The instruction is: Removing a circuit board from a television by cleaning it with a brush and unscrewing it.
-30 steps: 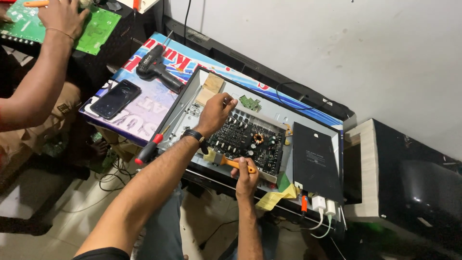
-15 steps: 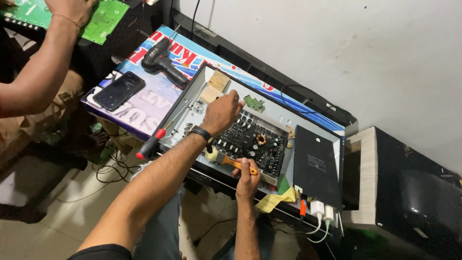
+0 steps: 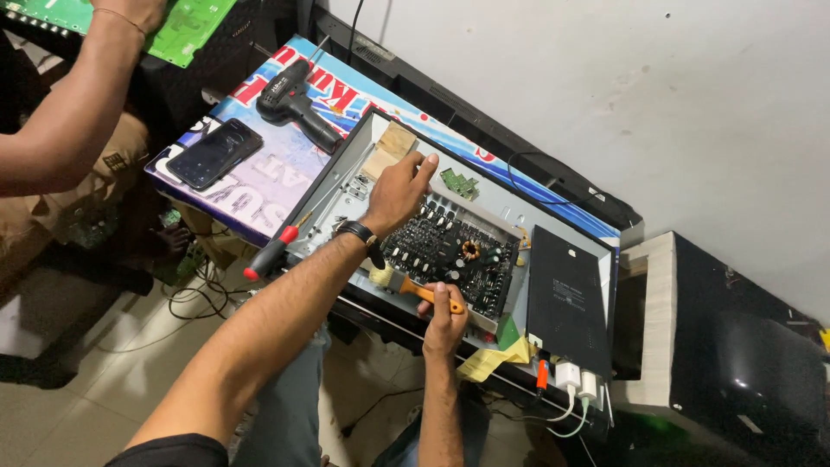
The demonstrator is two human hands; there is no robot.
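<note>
Left hand (image 3: 396, 192) rests with loose, spread fingers on the inner wall of the opened metal chassis (image 3: 339, 186), which lies on the printed poster (image 3: 259, 164) covering the bench, a red-handled screwdriver (image 3: 275, 249) by its near-left edge. Right hand (image 3: 444, 313) is clamped on an orange-handled brush (image 3: 413, 288), bristles at the near edge of the black circuit board (image 3: 454, 251). Cover is already off; cleaning seems only partly done, though dust is hard to judge.

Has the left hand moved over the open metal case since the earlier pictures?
Yes, slightly. The left hand sat nearer the black circuit board a second ago; now it reaches farther up, its fingers closer to the wooden block.
</note>
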